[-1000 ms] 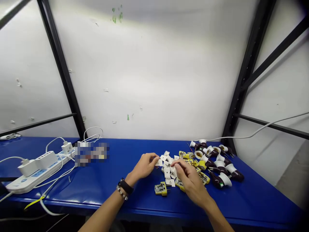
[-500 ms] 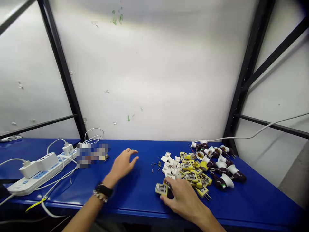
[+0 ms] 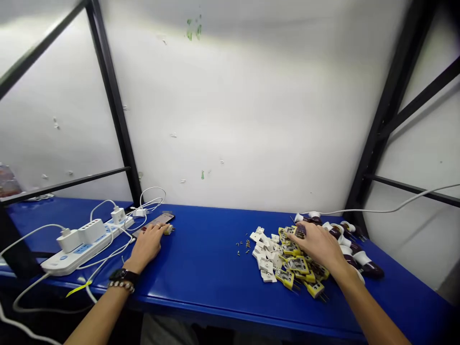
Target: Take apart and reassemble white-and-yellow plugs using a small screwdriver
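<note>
Table front: the blue table [image 3: 204, 287] ends in a straight front edge, with grey trousers [image 3: 167, 330] below it.
Left wrist: a black watch [image 3: 124, 275] sits just beside a beaded bracelet [image 3: 121, 285].
Yellow strip [image 3: 79, 289]: at the white cables near the table's front edge, on the left.
Power strip [image 3: 68, 263]: white, set at a slant on the left part of the table, with white chargers [image 3: 91, 231] plugged in.
Yellow plugs [image 3: 297, 264]: heaped under and in front of the right hand, several with bare metal parts showing and pins sticking out.
White covers [image 3: 266, 263]: piled against the left side of that heap.
Screws [image 3: 247, 244]: tiny, scattered just left of the covers.
Right hand [image 3: 319, 244]: above the far part of the heap, thumb and forefinger curved around a small dark piece [image 3: 300, 232]; whether they pinch it, I cannot tell.
Left hand [image 3: 145, 247]: well apart from the other, palm down, fingers close together over a phone [image 3: 162, 219]; a lone plug [image 3: 168, 230] lies just beside the fingertips, and any grip cannot be made out.
Lamp holders [image 3: 372, 268]: brown and white, right of the heap, partly hidden by the right hand and forearm.
Back: a white wall [image 3: 244, 105] behind black posts [image 3: 115, 96].
</note>
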### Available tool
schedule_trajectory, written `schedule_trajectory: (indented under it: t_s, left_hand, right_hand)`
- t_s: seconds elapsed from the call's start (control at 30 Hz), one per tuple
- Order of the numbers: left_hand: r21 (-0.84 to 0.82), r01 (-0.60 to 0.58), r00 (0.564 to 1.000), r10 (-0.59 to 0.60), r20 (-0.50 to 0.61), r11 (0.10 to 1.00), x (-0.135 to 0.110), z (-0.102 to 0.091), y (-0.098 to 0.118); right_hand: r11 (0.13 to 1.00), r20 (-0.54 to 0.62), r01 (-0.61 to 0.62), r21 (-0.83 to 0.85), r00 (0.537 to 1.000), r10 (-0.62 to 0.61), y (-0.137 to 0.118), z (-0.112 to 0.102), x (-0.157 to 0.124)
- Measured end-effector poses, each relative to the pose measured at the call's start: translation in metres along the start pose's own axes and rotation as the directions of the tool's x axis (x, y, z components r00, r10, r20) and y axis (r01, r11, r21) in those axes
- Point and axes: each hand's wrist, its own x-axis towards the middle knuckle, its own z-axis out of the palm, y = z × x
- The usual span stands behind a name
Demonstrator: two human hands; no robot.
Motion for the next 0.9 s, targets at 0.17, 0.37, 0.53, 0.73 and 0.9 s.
schedule_trajectory:
  t_s: [0.17, 0.37, 0.53, 0.73, 0.9]
  left_hand:
    - [-0.127, -0.010, 1.000, 0.013, 0.026, 0.992, 0.009, -0.010, -0.003]
    - [-0.205, -0.041, 0.997, 0.052, 0.049, 0.978, 0.008, -0.022, -0.002]
    - [-0.322, -0.042, 0.985, 0.092, 0.144, 0.946, -0.008, -0.047, 0.026]
    - [-0.681, -0.084, 0.958, 0.247, 0.145, 0.727, -0.058, -0.077, 0.108]
    - [-0.854, -0.158, 0.950, 0.312, 0.005, 0.495, -0.082, -0.076, 0.178]
  right_hand:
    - [0.996, -0.004, 0.073, -0.060, 0.997, -0.073, -0.009, 0.003, -0.007]
    - [0.995, -0.041, 0.096, -0.031, 0.994, -0.097, -0.016, -0.002, -0.011]
    - [0.985, -0.179, 0.096, 0.141, 0.981, -0.070, -0.024, -0.014, -0.019]
    - [0.779, -0.366, 0.287, 0.557, 0.927, -0.079, -0.050, -0.027, -0.045]
    - [0.484, -0.240, 0.283, 0.828, 0.959, -0.151, -0.079, -0.015, -0.070]
